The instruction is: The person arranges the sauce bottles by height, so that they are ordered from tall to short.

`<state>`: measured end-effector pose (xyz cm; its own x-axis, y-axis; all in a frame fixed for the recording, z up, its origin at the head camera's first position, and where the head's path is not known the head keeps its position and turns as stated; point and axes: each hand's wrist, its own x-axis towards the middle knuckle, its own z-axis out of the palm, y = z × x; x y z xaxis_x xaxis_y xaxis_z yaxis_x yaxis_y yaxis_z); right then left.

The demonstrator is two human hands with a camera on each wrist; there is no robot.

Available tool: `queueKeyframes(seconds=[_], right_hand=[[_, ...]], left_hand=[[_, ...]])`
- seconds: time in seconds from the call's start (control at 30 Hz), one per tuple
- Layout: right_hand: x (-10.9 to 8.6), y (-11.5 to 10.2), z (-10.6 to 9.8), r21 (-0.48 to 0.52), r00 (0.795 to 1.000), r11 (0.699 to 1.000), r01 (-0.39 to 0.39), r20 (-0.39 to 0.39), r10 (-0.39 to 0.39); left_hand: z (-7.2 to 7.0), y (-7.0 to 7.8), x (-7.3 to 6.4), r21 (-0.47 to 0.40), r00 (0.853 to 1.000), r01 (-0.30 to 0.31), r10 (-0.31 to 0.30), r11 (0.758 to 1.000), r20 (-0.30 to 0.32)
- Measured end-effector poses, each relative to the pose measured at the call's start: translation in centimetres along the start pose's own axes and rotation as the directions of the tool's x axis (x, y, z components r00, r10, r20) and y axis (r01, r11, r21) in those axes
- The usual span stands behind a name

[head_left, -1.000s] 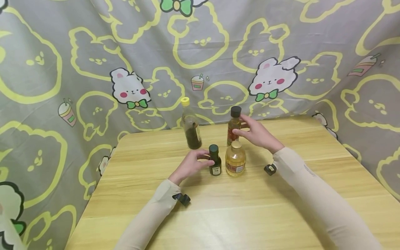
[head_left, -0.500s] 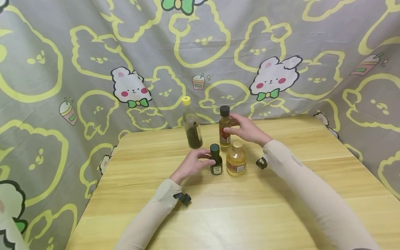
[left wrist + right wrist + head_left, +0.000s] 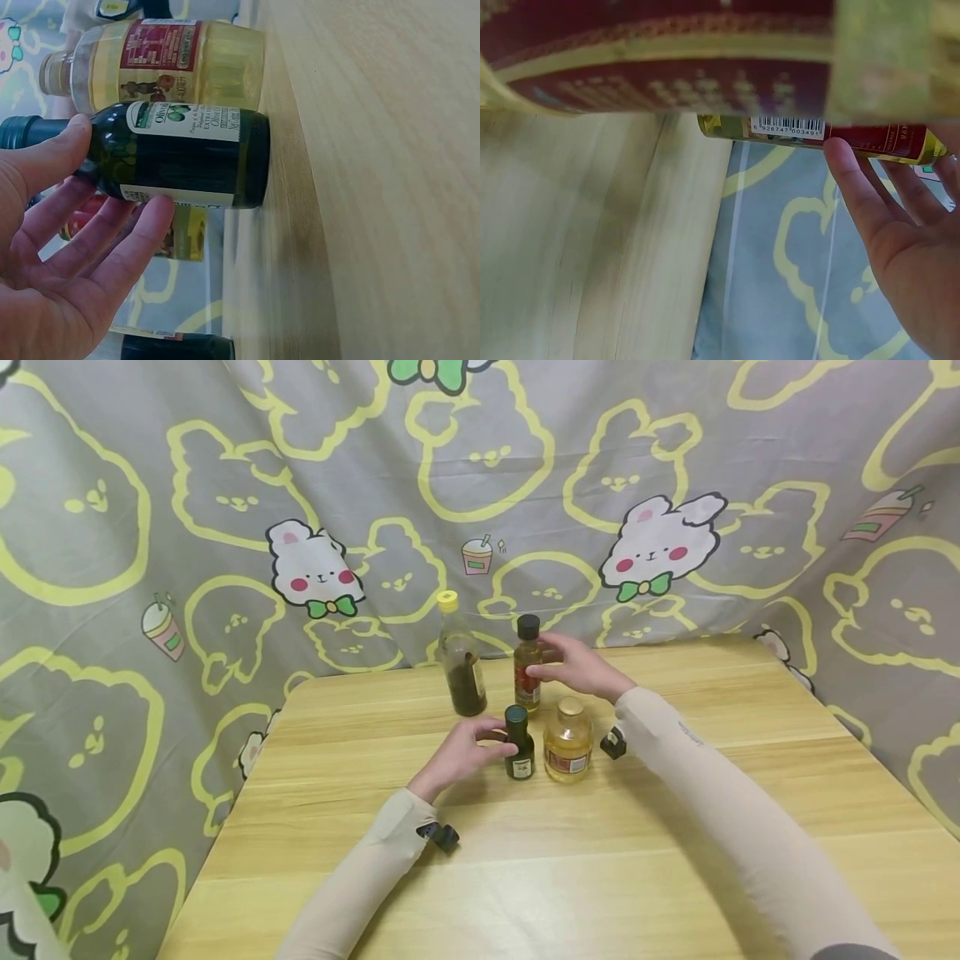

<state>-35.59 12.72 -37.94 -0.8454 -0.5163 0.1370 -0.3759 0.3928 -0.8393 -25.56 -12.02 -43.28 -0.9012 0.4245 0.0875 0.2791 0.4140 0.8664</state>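
My left hand (image 3: 459,758) holds a small dark green olive oil bottle (image 3: 519,767) upright on the table. In the left wrist view the thumb lies at the shoulder of this bottle (image 3: 180,169), and the fingers are on its other side. Farther back, my right hand (image 3: 583,668) grips a slim black-capped bottle (image 3: 527,687) with amber liquid and a red label. The right wrist view has the thumb near the barcode of that bottle (image 3: 787,126); the other fingers are partly behind it. A squat bottle of yellow oil (image 3: 567,745) stands just right of the olive oil bottle.
A tall yellow-capped bottle (image 3: 467,683) with dark contents stands at the back left. All the bottles are on a light wooden table (image 3: 570,868). A grey patterned cloth (image 3: 495,485) hangs behind and beside the table.
My right hand has shifted the black-capped bottle leftward, from behind the yellow oil bottle to behind the olive oil bottle. The left hand has stayed almost still at the olive oil bottle.
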Motion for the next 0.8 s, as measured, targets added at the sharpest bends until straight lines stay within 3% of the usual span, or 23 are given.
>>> queueKeyframes(seconds=[0.47,0.8], right_hand=[[2.0,1.0,0.5,-0.003,0.999,1.000,-0.005,0.031,0.005],[2.2,1.8,0.6,-0.001,1.000,1.000,-0.005,0.023,0.005]], left_hand=[[0.1,-0.4,0.2,0.000,0.999,-0.033,0.033,0.999,-0.001],[0.1,-0.4,0.2,-0.001,1.000,0.000,0.000,1.000,0.001]])
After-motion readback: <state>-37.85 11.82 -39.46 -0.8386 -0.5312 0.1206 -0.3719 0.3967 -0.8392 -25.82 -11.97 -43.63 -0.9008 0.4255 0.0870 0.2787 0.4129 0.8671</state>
